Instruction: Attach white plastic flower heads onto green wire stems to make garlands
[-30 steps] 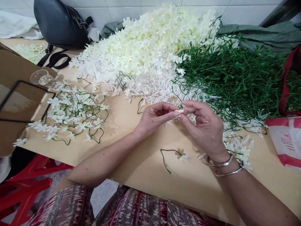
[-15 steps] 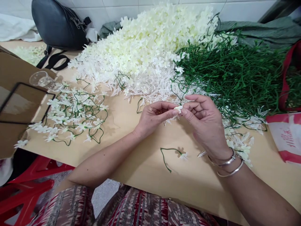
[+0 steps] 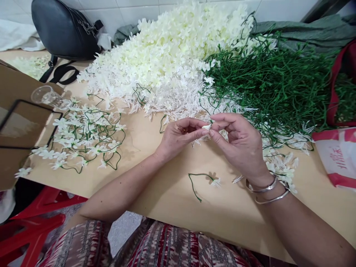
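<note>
Between my fingertips is a small white artificial flower. My left hand pinches it from the left with thumb and forefinger. From the right, the thumb and fingertips of my right hand close on the same flower, its far side hidden by them. Below the hands, a single green stem with a white tip lies on the table. Just beyond my fingers spread white stamen pieces, with a heap of cream-white petals behind them. Green plastic stems are piled at the right.
At the left lie finished-looking flowers on stems, beside a clear plastic cup and a cardboard box. A black bag stands at the back left. A red and white packet sits at the right edge. Red stools stand below.
Both hands keep hold of the flower, and my right fingers have drawn in slightly closer around it. The whole view has shifted a little; the things on the table look unmoved.
</note>
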Motion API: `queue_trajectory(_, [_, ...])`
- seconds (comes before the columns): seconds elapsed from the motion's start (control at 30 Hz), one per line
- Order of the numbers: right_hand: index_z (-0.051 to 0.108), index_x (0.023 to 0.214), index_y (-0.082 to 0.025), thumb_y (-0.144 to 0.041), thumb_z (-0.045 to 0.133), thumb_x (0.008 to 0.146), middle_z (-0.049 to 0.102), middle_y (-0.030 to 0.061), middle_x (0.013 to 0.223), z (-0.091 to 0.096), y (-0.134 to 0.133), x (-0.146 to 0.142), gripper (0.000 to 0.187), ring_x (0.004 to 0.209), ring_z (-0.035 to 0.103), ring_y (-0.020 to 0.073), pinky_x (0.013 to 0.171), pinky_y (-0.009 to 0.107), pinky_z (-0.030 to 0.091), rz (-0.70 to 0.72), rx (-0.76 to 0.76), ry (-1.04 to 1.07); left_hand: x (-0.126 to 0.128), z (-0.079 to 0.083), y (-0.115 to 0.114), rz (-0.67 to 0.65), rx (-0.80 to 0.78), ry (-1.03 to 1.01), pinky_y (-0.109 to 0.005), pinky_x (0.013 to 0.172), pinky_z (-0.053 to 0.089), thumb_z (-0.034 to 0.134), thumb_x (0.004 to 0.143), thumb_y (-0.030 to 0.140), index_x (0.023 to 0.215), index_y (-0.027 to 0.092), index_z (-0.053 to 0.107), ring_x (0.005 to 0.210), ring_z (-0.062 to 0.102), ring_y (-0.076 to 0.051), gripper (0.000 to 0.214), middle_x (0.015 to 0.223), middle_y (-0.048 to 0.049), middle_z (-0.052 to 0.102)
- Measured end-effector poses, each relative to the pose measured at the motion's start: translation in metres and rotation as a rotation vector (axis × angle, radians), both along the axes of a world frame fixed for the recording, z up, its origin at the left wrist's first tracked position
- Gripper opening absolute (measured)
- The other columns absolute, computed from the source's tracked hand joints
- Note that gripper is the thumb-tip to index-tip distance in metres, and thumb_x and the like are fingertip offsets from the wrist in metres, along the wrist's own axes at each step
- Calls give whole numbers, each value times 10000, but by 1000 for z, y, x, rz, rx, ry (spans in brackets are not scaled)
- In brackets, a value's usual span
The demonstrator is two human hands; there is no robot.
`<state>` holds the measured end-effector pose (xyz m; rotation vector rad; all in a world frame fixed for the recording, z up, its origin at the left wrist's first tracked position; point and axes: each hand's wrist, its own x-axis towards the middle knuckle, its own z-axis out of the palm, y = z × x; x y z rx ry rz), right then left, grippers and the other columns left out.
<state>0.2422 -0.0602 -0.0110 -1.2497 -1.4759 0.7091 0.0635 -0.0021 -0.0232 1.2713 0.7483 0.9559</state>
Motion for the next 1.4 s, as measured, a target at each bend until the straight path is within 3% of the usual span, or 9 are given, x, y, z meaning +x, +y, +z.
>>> queue_trajectory(0.13, [707,1204,-277,-299,730,933,760,25,951,-2,-1,0,273,834,712,197,744,366,584,-22,-30,-22,-1,1,1,-22,0,4,-242,676,516,942,733,470,908,192,841,717,669,-118,344,825,-39,791])
queue_trajectory(0.3, [720,1238,-291,-318,759,921,726,3,883,-2,0,-1,321,711,629,162,551,298,478,-20,-65,85,1,0,0,-40,-57,-15,-241,692,523,950,712,483,896,188,830,719,671,-115,368,804,-26,781])
queue_trajectory(0.53, [802,1035,-302,-233,725,933,775,21,963,0,4,2,145,881,711,206,828,402,594,44,43,-57,1,-2,1,-50,-74,-3,-244,613,451,996,650,444,854,171,789,639,588,-93,400,718,6,698])
queue_trajectory(0.7, [779,903,-254,-243,746,902,769,11,872,-2,7,4,34,780,700,184,737,356,563,-8,-30,37,1,-2,0,-50,-46,-34,-270,708,508,969,705,441,1000,193,798,736,657,-117,422,849,-12,735])
queue_trajectory(0.8, [770,889,-258,-253,766,878,754,3,830,-3,8,5,13,735,678,174,672,331,537,-17,-94,106,2,-1,0,-11,-12,-46,-289,783,541,934,759,447,961,202,809,799,692,-135,341,904,-29,770])
queue_trajectory(0.93, [763,867,-257,-281,788,859,722,-12,750,-1,9,3,36,655,639,148,595,294,518,3,-150,170,2,-1,0,20,-2,-49,-277,799,563,952,734,432,885,197,811,787,704,-129,313,861,-22,781])
queue_trajectory(1.1, [733,853,-250,-377,821,856,711,-10,732,-2,8,1,155,664,669,159,605,302,554,30,-177,197,1,2,2,-46,-71,-52,-285,801,581,965,707,442,859,183,805,781,719,-138,341,835,-26,786])
queue_trajectory(1.27, [719,869,-265,-436,818,860,727,0,788,-8,7,-3,198,737,699,176,734,350,604,74,-273,386,1,2,1,-95,-110,-91,-304,828,593,954,733,427,873,173,804,774,737,-144,328,814,-29,791])
queue_trajectory(1.4, [712,840,-253,-430,894,775,705,-19,761,-10,7,-5,262,744,671,156,797,343,598,119,-355,593,1,0,0,-105,-120,-111,-301,837,596,943,752,417,870,169,806,763,737,-137,307,793,-22,791])
